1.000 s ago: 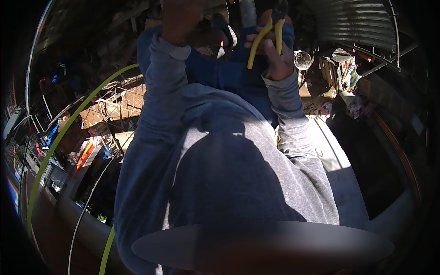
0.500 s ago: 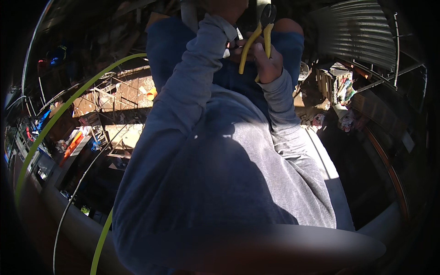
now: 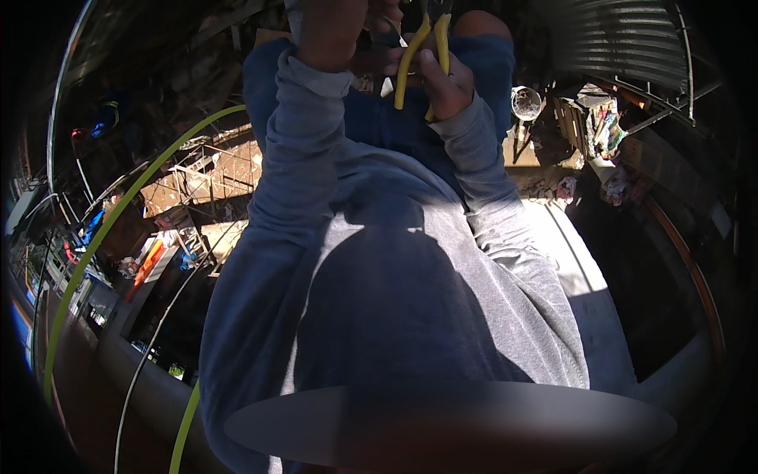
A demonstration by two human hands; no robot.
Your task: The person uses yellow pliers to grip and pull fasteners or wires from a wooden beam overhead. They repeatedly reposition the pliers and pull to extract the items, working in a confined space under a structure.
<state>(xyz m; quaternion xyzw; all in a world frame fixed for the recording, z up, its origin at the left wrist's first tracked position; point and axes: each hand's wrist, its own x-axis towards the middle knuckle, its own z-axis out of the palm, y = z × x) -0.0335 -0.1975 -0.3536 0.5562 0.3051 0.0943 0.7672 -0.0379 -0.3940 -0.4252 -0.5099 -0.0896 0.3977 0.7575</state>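
Yellow-handled pliers (image 3: 412, 63) stand upright in my right hand (image 3: 448, 85), jaws toward the top edge. One handle lies against my thumb and palm, and the dark jaws are partly cut off by the frame. Left of the handles, fingers stretch toward a small dark piece that I cannot make out. My left hand (image 3: 335, 35) is at the upper edge, beside the pliers, with its fingers bent in near that piece. What those fingers grip is hidden. Both hands are above my lap, over blue shorts (image 3: 379, 118).
A yellow-green hose (image 3: 118, 209) arcs along my left side, with a thin pale cable (image 3: 162, 324) near it. Cluttered racks and an orange item (image 3: 146, 265) lie farther left. To the right are a round container (image 3: 525, 103), a wooden crate (image 3: 580, 126) and corrugated metal sheet (image 3: 624, 47).
Both hands and the pliers have shifted up and slightly left in the picture. More of my left hand now shows, its fingers nearer the pliers. The pliers stay in my right hand.
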